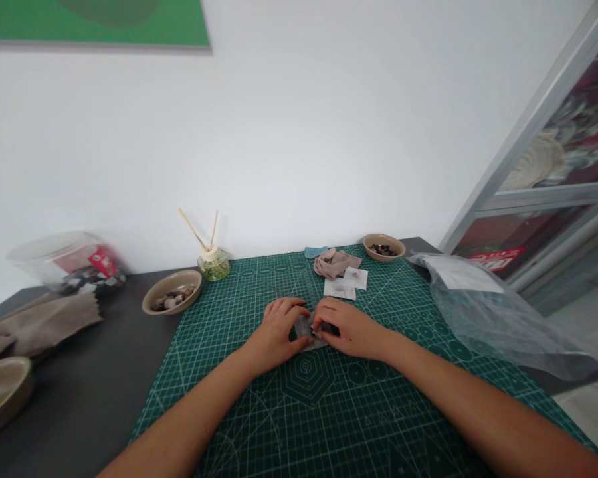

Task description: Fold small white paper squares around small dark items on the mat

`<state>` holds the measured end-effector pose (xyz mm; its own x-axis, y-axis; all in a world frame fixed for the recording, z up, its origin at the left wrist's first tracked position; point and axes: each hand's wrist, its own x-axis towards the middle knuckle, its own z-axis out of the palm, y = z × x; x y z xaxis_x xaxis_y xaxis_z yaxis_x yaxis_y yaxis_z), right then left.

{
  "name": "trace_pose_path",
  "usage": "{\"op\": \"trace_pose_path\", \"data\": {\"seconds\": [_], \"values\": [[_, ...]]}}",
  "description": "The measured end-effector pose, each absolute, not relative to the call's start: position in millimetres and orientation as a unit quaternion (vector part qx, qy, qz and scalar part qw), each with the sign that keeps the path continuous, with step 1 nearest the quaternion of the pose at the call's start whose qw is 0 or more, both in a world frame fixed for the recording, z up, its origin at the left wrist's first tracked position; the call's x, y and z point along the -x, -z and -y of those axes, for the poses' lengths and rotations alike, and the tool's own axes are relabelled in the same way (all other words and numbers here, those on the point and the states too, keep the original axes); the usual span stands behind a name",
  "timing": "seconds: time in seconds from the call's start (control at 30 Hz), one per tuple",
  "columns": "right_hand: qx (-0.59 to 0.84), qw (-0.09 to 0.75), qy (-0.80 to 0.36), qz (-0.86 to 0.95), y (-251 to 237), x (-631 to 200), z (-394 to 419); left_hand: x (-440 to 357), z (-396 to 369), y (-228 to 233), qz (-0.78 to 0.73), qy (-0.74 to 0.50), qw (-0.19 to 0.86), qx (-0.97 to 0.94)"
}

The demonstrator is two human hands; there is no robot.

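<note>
Over the middle of the green cutting mat [309, 425], my two hands meet at a small clear plastic bag [303, 326]. My left hand [282, 330] curls around the bag's left side, thumb at the near edge and fingers at the far edge. From the right, my right hand [351, 328] reaches in with thumb and fingers pinched together at the bag. Something small and dark shows beneath its fingers, too hidden to name. Just beyond lie white paper packets [339, 289] and a crumpled greyish-pink cloth [333, 263].
Small pieces fill part of a tan bowl [148, 302] at left and another bowl [401, 252] at back right. A reed diffuser [214, 264] stands near the wall. A large plastic bag [478, 325] covers the mat's right edge. Far left are a clear tub [40, 255] and cloth [54, 324].
</note>
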<state>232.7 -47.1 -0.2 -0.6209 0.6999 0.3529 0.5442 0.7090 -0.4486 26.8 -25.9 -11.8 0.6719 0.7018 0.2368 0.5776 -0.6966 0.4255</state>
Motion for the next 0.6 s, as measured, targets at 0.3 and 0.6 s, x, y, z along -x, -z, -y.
{"op": "trace_pose_path", "data": {"seconds": [0.3,0.6], "values": [[0.355,0.259,-0.148,0.886,-0.7,-233.1,47.6,-27.0,26.2,11.1,-0.354,-0.2,0.163,-0.899],[0.363,0.263,-0.147,0.882,-0.5,-231.8,46.5,-27.2,26.6,10.3,-0.357,-0.198,0.163,-0.898]]}}
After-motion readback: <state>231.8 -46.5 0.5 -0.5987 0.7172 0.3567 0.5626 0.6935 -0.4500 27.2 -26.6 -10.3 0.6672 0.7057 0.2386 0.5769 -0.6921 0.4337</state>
